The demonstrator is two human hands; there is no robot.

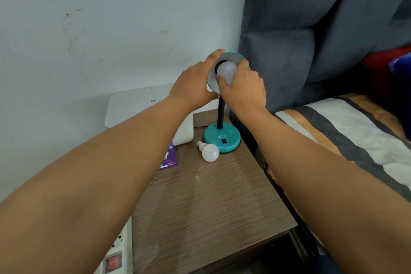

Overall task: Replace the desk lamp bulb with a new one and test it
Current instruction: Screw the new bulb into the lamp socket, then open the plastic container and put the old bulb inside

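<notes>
Bedside surface (213, 202) by the wall, bed on the right. Bulb (226, 70) sitting in the teal lamp shade (235, 56); right hand (242, 91) closing its fingers round it, left hand (195, 87) bracing the shade rim. Spare bulb (210, 152) lying beside the lamp base (222, 138). Risk: cross-threading w/ crooked twist; gooseneck flexing, lamp tipping.

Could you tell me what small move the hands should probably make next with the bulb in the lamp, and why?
Probably keep turning the bulb in the shade: the right hand grips it at the socket while the left hand steadies the shade; whether it is seated cannot be told.
</notes>
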